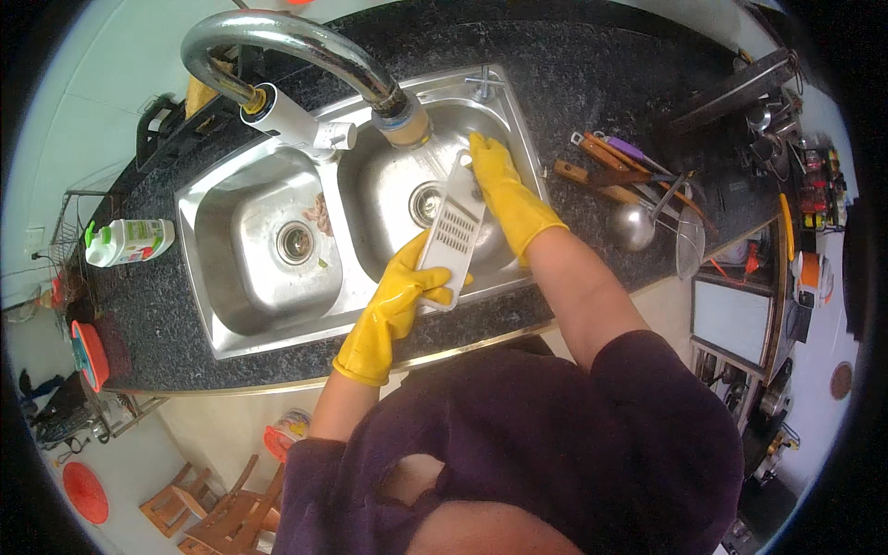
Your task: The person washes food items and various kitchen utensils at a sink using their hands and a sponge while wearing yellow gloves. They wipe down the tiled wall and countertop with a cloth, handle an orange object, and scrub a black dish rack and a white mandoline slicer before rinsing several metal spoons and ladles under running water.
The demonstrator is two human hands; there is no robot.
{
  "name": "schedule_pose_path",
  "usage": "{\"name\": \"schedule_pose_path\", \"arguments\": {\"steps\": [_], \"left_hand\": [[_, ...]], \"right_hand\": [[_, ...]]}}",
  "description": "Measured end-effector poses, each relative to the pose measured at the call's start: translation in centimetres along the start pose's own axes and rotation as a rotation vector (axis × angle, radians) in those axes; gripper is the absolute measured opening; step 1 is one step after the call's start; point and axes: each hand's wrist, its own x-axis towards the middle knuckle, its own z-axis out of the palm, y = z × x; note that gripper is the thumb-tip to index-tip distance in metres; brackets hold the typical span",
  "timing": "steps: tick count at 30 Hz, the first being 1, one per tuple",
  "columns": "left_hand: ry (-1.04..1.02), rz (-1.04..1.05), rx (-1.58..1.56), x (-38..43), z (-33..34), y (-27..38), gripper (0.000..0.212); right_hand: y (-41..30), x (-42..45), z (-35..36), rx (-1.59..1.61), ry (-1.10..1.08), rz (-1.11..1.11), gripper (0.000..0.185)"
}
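My left hand (409,284), in a yellow rubber glove, grips the lower end of a white flat grater (444,250) with rows of slots. The grater is tilted over the right basin (368,208) of a double stainless-steel sink. My right hand (496,173), gloved the same way, is curled against the grater's upper right edge; its fingertips are partly hidden, and I cannot tell what it holds. Water runs from the faucet's outlet (406,128) beside the grater's upper end. Behind the grater, the drain (427,201) is partly covered.
Scraps (319,214) lie in the left basin (229,229). A white filter unit (295,125) hangs on the curved faucet pipe (291,31). On the counter, a ladle (631,227), a strainer (690,243) and several utensils lie right; a pump bottle (132,241) is left.
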Motion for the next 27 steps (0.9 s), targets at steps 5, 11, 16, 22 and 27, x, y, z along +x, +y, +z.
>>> {"name": "schedule_pose_path", "arguments": {"steps": [5,11,16,22,27], "left_hand": [[0.051,-0.083,0.201,3.3,-1.0,-0.5,0.044],[0.184,-0.009,0.226,4.7,-0.2,-0.6,0.044],[0.154,-0.024,0.260,4.0,0.8,-1.0,0.050],[0.365,0.141,0.198,7.0,0.7,-0.8,0.058],[0.396,0.219,0.120,11.2,-2.0,-3.6,0.057]], "right_hand": [[4.1,6.1,1.3,0.508,0.113,0.146,0.054],[5.0,2.6,4.6,0.824,0.095,0.244,0.062],[3.9,2.8,3.6,0.470,0.058,0.144,0.073],[7.0,1.7,6.4,0.356,0.125,0.077,0.068],[10.2,-6.1,4.6,-0.180,0.090,-0.016,0.065]]}}
